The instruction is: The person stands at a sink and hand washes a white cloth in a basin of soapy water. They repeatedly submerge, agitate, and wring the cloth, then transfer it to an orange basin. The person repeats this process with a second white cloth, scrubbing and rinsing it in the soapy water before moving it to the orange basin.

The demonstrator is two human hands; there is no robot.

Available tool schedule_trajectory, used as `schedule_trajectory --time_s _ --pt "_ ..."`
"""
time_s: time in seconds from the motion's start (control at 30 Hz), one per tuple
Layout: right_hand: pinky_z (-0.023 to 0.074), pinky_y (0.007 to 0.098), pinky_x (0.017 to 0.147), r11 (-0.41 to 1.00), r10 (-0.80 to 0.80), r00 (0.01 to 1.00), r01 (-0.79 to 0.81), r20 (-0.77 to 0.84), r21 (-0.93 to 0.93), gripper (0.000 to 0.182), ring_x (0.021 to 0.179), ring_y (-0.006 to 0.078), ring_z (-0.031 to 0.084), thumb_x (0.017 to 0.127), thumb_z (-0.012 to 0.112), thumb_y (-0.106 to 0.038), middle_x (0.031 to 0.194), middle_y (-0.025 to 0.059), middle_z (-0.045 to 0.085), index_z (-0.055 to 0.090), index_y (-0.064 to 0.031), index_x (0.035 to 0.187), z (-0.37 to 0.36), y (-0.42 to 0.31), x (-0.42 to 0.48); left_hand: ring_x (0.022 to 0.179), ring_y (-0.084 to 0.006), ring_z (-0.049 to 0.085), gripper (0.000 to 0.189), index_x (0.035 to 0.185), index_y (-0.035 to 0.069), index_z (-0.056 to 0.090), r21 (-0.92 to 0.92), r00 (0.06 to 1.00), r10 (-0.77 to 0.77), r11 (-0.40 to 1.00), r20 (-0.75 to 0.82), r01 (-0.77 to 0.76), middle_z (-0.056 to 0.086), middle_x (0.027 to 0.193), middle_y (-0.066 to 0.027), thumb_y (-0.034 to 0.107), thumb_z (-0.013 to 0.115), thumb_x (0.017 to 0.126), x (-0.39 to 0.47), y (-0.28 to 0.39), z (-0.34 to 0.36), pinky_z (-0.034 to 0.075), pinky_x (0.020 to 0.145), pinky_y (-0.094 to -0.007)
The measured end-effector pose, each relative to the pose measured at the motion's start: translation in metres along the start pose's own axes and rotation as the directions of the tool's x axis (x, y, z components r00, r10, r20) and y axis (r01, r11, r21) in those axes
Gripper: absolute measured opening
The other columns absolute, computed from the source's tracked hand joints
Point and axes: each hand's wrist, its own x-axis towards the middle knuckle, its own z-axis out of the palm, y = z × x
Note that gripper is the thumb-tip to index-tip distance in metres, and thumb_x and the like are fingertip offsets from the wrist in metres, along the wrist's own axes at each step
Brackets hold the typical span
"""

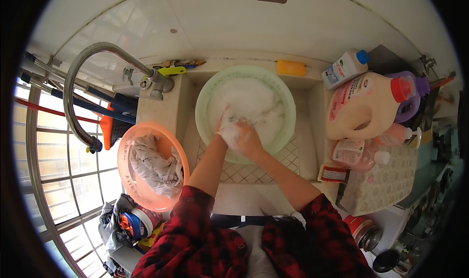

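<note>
A pale green plastic basin [203, 131] full of white suds [245, 94] stands in a tiled sink [285, 158]. Both of my hands are together at its near side, wet and partly covered by foam. My left hand [225, 125] is mostly behind the right one and the lather, with its fingers pointing toward the basin's middle. Across it lies my right hand [247, 140], its fingers bent toward the left hand. A small dark patch shows in the foam just beyond them, too covered to name. Whether either hand grips something under the suds is hidden.
Left of the sink, an orange basin [154, 202] holds crumpled light cloth [155, 166] beneath a curved metal faucet [99, 47]. A yellow sponge [291, 68] rests on the back ledge. Detergent bottles [361, 105] and a scrubbing brush [333, 173] crowd the right side.
</note>
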Motion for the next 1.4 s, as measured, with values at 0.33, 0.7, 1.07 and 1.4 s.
schedule_trajectory --time_s 0.33,0.7,1.07,1.4 --pt "0.0493 0.0442 0.071 0.951 0.270 0.940 -0.295 -0.210 -0.096 0.030 0.082 0.0358 0.062 0.089 0.057 -0.037 0.082 0.0169 0.065 0.065 -0.0087 0.095 -0.008 0.104 0.049 0.109 -0.0240 0.059 0.036 0.125 0.007 0.052 0.136 0.930 0.347 0.922 0.120 -0.361 0.058 0.123 -0.0085 0.030 0.051 0.098 0.009 -0.012 -0.037 0.055 0.083 -0.0387" --pt "0.0483 0.0462 0.066 0.996 0.057 0.998 -0.057 0.002 0.072 0.031 0.073 0.0395 0.060 0.089 0.060 -0.034 0.077 0.0186 0.060 0.061 -0.0030 0.082 0.024 0.000 0.009 0.118 -0.0257 0.052 0.058 0.136 0.009 0.044 0.036 0.957 -0.015 0.999 0.289 0.005 0.049 0.135 -0.0094 0.043 0.059 0.092 0.037 -0.002 -0.054 0.043 0.099 -0.0410" --pt "0.0501 0.0430 0.073 0.966 0.221 0.954 -0.243 -0.204 -0.089 0.028 0.082 0.0335 0.063 0.086 0.059 -0.034 0.087 0.0150 0.065 0.066 -0.0073 0.092 0.008 0.086 0.056 0.116 -0.0281 0.053 0.048 0.131 0.008 0.046 0.155 0.944 0.328 0.932 0.020 -0.327 0.055 0.126 -0.0079 0.022 0.065 0.089 0.013 -0.020 -0.043 0.047 0.094 -0.0408" --pt "0.0509 0.0404 0.084 0.908 0.319 0.948 -0.305 -0.003 0.287 0.044 0.098 0.0356 0.063 0.078 0.066 -0.018 0.113 0.0227 0.061 0.059 -0.0044 0.119 0.033 0.059 0.012 0.116 -0.0288 0.053 0.048 0.131 0.007 0.048 -0.090 0.991 0.099 0.992 0.085 -0.092 0.058 0.122 -0.0095 0.041 0.050 0.097 0.025 -0.032 -0.048 0.040 0.103 -0.0455"
